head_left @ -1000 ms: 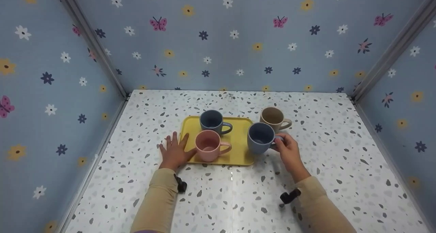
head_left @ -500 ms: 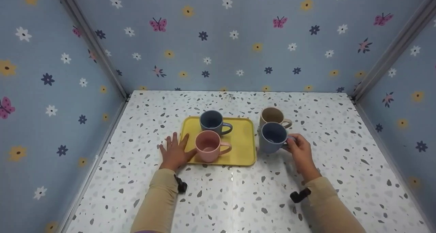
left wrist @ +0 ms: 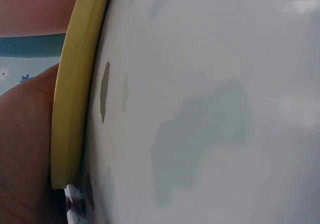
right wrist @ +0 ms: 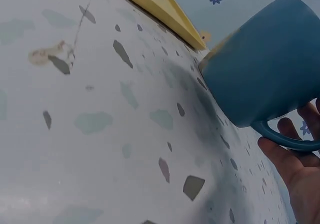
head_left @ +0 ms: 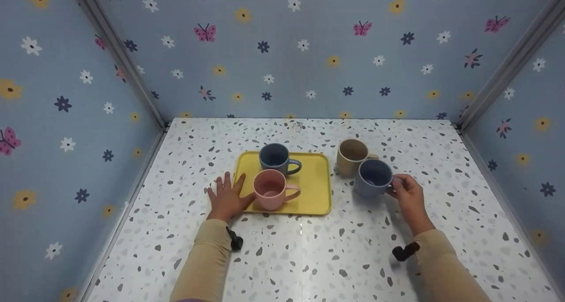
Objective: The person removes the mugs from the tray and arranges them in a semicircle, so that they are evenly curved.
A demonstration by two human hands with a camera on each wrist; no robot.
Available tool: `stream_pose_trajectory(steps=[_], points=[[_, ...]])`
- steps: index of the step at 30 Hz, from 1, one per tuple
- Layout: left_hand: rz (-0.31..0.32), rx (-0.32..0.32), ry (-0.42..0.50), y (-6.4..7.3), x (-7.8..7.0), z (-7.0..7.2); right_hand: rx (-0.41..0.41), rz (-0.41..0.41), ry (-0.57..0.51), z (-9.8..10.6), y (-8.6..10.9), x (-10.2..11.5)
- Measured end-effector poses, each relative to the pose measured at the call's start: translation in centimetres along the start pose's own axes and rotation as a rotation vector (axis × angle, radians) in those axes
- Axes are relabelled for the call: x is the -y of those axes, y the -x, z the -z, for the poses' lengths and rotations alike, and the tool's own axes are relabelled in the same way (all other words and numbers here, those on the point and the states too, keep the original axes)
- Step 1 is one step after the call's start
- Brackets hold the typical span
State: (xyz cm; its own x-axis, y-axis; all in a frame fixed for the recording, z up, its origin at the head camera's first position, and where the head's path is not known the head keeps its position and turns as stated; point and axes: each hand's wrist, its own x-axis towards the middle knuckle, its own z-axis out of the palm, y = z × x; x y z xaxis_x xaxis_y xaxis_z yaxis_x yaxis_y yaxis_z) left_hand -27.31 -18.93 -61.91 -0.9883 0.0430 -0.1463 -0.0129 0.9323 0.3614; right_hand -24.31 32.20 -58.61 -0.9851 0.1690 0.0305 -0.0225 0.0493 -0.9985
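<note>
My right hand [head_left: 410,200] grips the handle of a light blue mug [head_left: 370,190], which stands upright right of the yellow tray [head_left: 314,183]. In the right wrist view, fingers curl round the handle of the blue mug [right wrist: 270,64]; I cannot tell whether its base touches the table. Fingers spread, my left hand [head_left: 227,200] rests at the tray's left edge, its thumb near a pink mug [head_left: 269,198]. Behind the pink mug, a darker blue mug [head_left: 273,161] stands on the tray. The left wrist view shows the tray rim [left wrist: 75,94] against the hand.
A beige mug [head_left: 346,164] stands on the table right of the tray, just behind the held mug, which partly hides it. The speckled white table [head_left: 282,258] is bounded by a flowered back wall [head_left: 282,50] and side walls.
My right hand has carried the light blue mug rightward, from over the tray's right edge to beyond the beige mug's front. The left hand, tray and other mugs have stayed put.
</note>
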Motion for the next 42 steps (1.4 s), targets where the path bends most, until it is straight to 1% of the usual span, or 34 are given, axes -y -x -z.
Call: stream_pose_trajectory(steps=[4,9,13,16,20,25,30,33,35,38,42], points=[[0.001,0.001,0.01,0.0,0.0,0.0,-0.015,-0.011,-0.041,1.1,-0.2,-0.2],[0.014,0.018,0.022,0.0,-0.1,0.1,-0.053,-0.032,-0.037,2.3,-0.7,-0.3],[0.016,0.021,0.016,-0.2,0.1,-0.1,-0.065,-0.033,-0.054,3.2,-1.1,-0.2],[0.008,0.014,-0.006,-0.4,0.3,-0.3,-0.067,-0.026,-0.088,3.4,-1.0,0.3],[-0.005,0.002,-0.021,-0.5,0.4,-0.4,-0.071,-0.013,-0.091,3.4,-0.6,1.2],[0.003,0.006,-0.025,-0.3,0.2,-0.2,-0.075,-0.026,-0.076,3.3,-0.5,1.5],[0.002,-0.001,-0.003,-0.1,0.1,-0.1,-0.097,-0.075,-0.073,3.8,-1.3,0.3],[0.002,-0.004,0.004,-0.1,0.1,-0.2,-0.112,-0.093,-0.079,4.1,-1.9,-0.4],[0.002,-0.002,0.005,0.0,0.1,-0.3,-0.119,-0.096,-0.057,4.3,-2.1,-0.6],[0.005,0.002,0.008,0.0,0.0,-0.2,-0.111,-0.095,-0.012,4.6,-2.2,-0.7],[0.008,-0.002,0.005,0.0,0.0,-0.1,-0.072,-0.083,0.021,4.6,-2.4,-0.8]])
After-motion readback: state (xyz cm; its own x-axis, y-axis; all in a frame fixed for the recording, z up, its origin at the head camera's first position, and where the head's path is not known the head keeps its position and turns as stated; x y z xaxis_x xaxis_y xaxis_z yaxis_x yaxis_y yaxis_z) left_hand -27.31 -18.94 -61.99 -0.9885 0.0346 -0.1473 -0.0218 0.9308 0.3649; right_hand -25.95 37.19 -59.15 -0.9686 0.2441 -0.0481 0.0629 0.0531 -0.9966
